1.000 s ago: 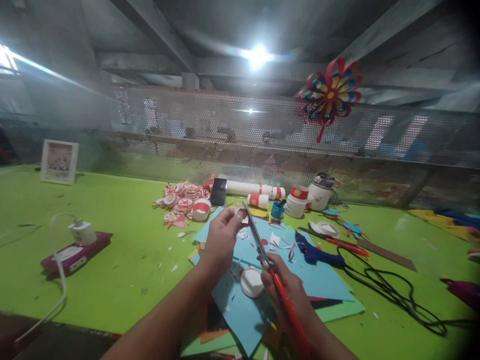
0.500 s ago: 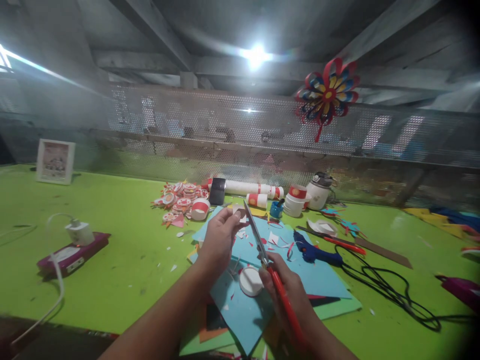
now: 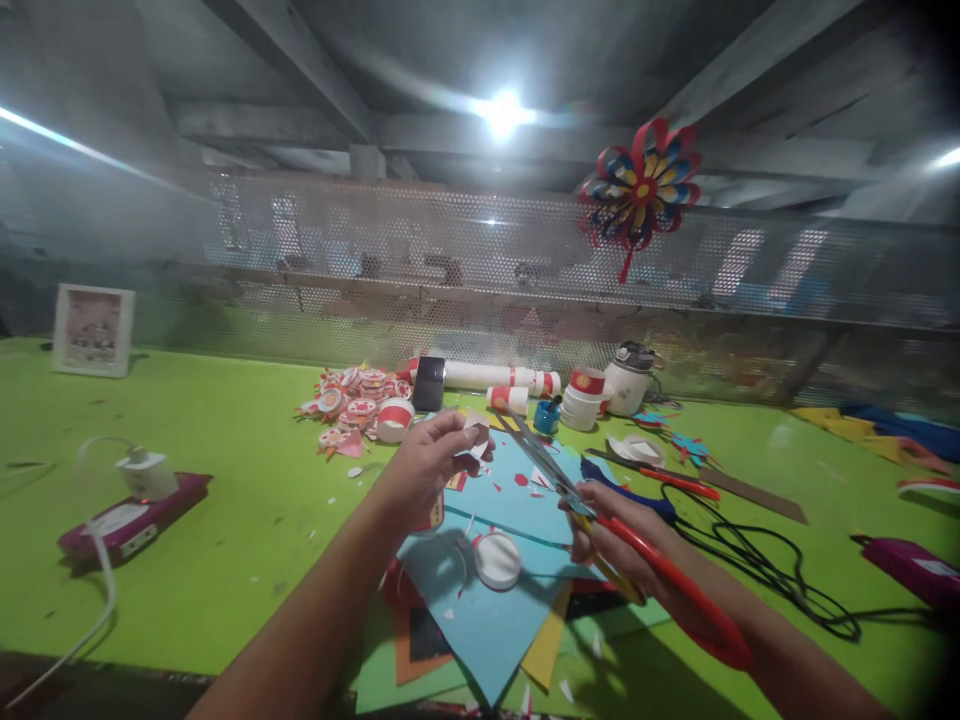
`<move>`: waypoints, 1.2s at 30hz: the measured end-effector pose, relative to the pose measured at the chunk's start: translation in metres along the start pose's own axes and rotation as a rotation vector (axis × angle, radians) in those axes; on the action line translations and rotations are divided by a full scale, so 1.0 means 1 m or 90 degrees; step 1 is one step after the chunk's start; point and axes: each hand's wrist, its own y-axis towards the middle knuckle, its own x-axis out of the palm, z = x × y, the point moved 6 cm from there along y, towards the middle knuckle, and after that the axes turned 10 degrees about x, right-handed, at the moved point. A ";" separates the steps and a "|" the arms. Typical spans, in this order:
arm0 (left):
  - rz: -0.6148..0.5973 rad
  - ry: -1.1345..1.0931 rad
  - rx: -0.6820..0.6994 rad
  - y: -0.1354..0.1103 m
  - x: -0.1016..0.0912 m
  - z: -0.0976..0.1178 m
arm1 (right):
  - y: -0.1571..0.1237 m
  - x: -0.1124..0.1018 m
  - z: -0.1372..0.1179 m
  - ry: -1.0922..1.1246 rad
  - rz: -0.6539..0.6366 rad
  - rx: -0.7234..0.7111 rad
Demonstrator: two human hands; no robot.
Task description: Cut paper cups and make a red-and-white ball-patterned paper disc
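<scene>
My left hand [image 3: 427, 470] is raised over the green table and pinches a small piece of paper [image 3: 475, 430] between thumb and fingers. My right hand [image 3: 622, 535] grips red-handled scissors [image 3: 600, 515], whose blades point up and left toward that paper, a little apart from it. Below both hands lie sheets of light blue paper [image 3: 487, 580] on a stack of coloured sheets, with a round white lid [image 3: 497, 560] on top. Red and white paper scraps are scattered on the blue sheet.
A blue glue gun [image 3: 622, 490] with black cable [image 3: 757, 560] lies to the right. Red-and-white paper cups [image 3: 581, 395], a pile of round cutouts [image 3: 352, 400] and a white jar [image 3: 628, 375] stand behind. A purple power strip [image 3: 127, 515] with charger sits left. A paper pinwheel [image 3: 637, 190] hangs above.
My right hand with the scissors has swung out to the right, and the blades have tilted away from the paper. My left hand stays about where it was.
</scene>
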 end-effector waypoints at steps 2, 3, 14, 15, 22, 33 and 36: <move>-0.035 -0.021 -0.021 -0.002 0.004 -0.002 | -0.008 -0.004 0.001 -0.019 -0.017 -0.004; -0.052 -0.025 -0.029 -0.003 0.006 -0.003 | -0.012 -0.005 0.002 -0.032 -0.019 -0.003; -0.134 -0.004 -0.071 -0.007 0.018 -0.017 | -0.023 0.000 0.006 -0.110 -0.034 -0.048; -0.133 -0.002 -0.070 -0.007 0.018 -0.018 | -0.023 0.000 0.006 -0.108 -0.039 -0.048; -0.142 0.032 -0.074 -0.008 0.016 -0.021 | -0.025 0.005 0.010 -0.121 -0.046 -0.029; -0.146 0.023 -0.072 -0.008 0.019 -0.019 | -0.029 0.004 0.008 -0.159 -0.020 -0.008; -0.150 0.023 -0.071 -0.008 0.019 -0.019 | -0.028 0.005 0.012 -0.157 -0.022 -0.022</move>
